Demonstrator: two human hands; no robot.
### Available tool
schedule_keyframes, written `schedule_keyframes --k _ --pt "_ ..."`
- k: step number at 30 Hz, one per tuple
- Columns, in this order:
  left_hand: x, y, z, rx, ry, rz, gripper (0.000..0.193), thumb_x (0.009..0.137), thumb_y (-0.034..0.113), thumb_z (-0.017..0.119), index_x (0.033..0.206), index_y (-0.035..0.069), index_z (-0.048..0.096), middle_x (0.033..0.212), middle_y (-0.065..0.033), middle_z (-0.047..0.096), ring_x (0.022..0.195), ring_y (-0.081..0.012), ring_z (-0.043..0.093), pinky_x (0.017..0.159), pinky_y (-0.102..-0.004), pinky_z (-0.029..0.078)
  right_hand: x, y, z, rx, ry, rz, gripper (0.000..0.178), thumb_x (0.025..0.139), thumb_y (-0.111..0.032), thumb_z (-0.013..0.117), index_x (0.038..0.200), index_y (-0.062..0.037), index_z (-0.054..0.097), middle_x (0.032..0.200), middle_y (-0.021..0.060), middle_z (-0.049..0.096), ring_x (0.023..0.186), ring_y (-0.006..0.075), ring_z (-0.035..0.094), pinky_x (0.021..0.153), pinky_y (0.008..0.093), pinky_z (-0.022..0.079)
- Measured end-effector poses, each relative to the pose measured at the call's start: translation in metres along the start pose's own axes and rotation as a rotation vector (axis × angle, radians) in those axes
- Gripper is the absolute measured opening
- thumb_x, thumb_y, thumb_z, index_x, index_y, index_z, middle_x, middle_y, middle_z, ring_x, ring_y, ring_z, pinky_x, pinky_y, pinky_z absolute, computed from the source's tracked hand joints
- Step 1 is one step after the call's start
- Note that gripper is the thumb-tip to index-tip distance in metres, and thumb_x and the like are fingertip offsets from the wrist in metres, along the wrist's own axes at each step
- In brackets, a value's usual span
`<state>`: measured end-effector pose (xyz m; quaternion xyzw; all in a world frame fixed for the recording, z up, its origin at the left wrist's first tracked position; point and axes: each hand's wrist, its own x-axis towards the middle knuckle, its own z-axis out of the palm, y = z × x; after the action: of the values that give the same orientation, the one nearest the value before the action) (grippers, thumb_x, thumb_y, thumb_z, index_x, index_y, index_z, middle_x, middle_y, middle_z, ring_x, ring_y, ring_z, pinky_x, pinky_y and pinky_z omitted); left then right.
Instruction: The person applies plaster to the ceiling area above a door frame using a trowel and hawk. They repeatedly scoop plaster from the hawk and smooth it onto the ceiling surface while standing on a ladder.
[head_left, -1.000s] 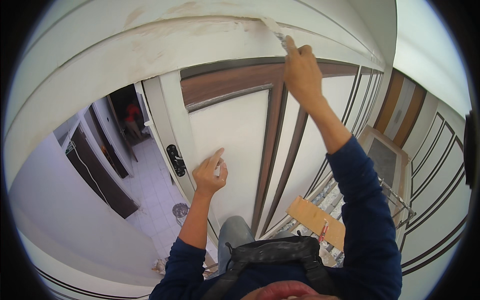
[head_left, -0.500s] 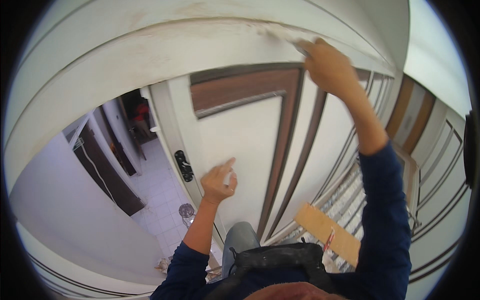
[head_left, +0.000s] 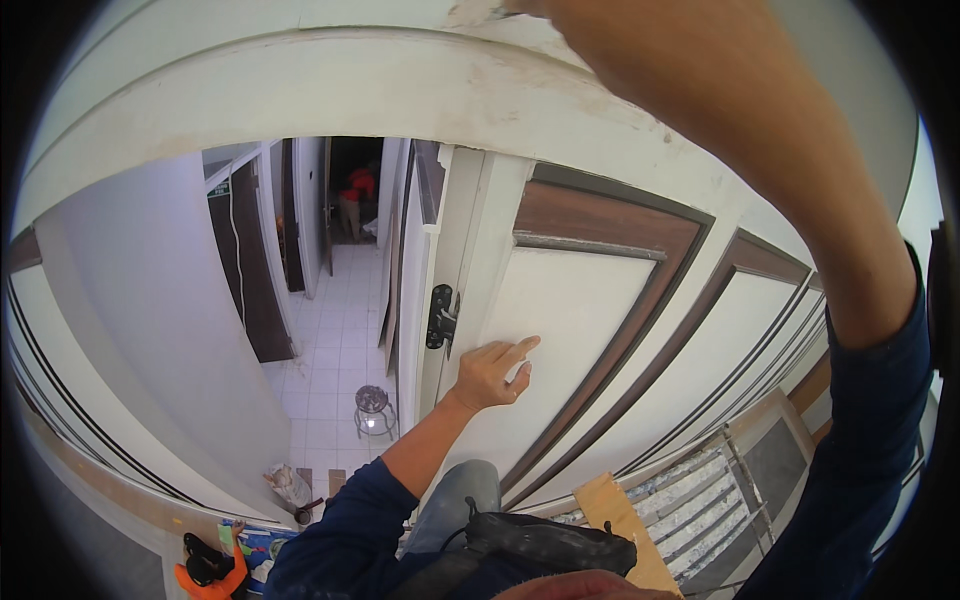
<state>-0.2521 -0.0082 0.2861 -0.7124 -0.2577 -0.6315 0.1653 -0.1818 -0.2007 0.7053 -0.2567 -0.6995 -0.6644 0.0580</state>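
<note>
My left hand (head_left: 495, 370) rests against the white panel of a brown-trimmed door (head_left: 570, 300), fingers apart and holding nothing. My right forearm (head_left: 740, 130), in a dark blue sleeve, reaches up across the white door frame head (head_left: 400, 90). My right hand (head_left: 555, 10) is cut off at the picture's top edge, so its fingers are hidden. It sits next to a rough patch of filler (head_left: 470, 12) on the frame. A black pouch (head_left: 550, 545) hangs at my waist.
Left of the door, an open doorway leads to a white-tiled corridor (head_left: 330, 340) with a small round stool (head_left: 372, 400) and a person in red (head_left: 355, 190) far off. A black door latch (head_left: 440, 315) is on the door edge. A wooden plank (head_left: 620, 520) and metal platform (head_left: 700, 490) lie below me.
My right arm has swung up and left, filling the upper right, and the white tool it held has left the picture. My left hand has stayed on the door panel.
</note>
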Motion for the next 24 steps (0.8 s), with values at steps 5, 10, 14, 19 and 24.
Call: schedule_keyframes --k 5,10,14,19,24 --pt "-0.005 -0.007 -0.008 0.033 0.005 -0.006 0.044 0.076 0.008 0.071 0.12 0.007 0.074 0.078 -0.0049 0.07 0.064 -0.0203 0.066 0.057 -0.031 0.054 0.025 0.006 -0.005 -0.024 -0.225 -0.19 0.005 0.082 0.0 0.068 0.082 0.0034 0.072 0.089 0.0215 0.073 0.076 0.0302 0.074 0.068 0.0379 0.059" --pt "-0.004 -0.003 -0.009 0.026 -0.01 -0.037 0.043 0.077 0.009 0.071 0.12 0.007 0.074 0.08 -0.0057 0.072 0.068 -0.021 0.069 0.06 -0.0312 0.056 0.015 0.002 0.011 -0.026 -0.237 -0.041 0.011 0.086 -0.003 0.066 0.089 0.0038 0.073 0.095 0.0241 0.073 0.085 0.0295 0.074 0.075 0.0369 0.059" --pt "-0.003 0.0 -0.006 0.022 -0.012 -0.043 0.043 0.076 0.008 0.071 0.119 0.008 0.074 0.084 -0.0051 0.074 0.07 -0.0202 0.07 0.062 -0.0306 0.057 -0.014 0.011 0.076 -0.088 -0.019 0.077 0.028 0.093 -0.005 0.065 0.12 -0.0101 0.072 0.1 0.0147 0.072 0.087 0.027 0.073 0.074 0.0354 0.058" --pt "-0.003 -0.001 -0.007 0.047 -0.019 -0.034 0.042 0.074 0.009 0.07 0.116 0.008 0.076 0.089 -0.0039 0.076 0.07 -0.0189 0.071 0.063 -0.0297 0.058 -0.049 0.026 0.125 -0.112 0.046 0.151 0.037 0.095 -0.005 0.065 0.13 -0.0174 0.071 0.097 0.009 0.072 0.083 0.0253 0.072 0.069 0.0347 0.057" --pt "-0.003 -0.002 -0.003 0.066 -0.003 -0.01 0.042 0.073 0.009 0.069 0.115 0.007 0.076 0.086 -0.0038 0.075 0.068 -0.0189 0.07 0.061 -0.0293 0.057 -0.087 0.038 0.153 -0.045 0.019 0.186 0.039 0.094 -0.002 0.063 0.129 -0.0164 0.072 0.095 0.011 0.072 0.077 0.0276 0.072 0.064 0.0357 0.057"
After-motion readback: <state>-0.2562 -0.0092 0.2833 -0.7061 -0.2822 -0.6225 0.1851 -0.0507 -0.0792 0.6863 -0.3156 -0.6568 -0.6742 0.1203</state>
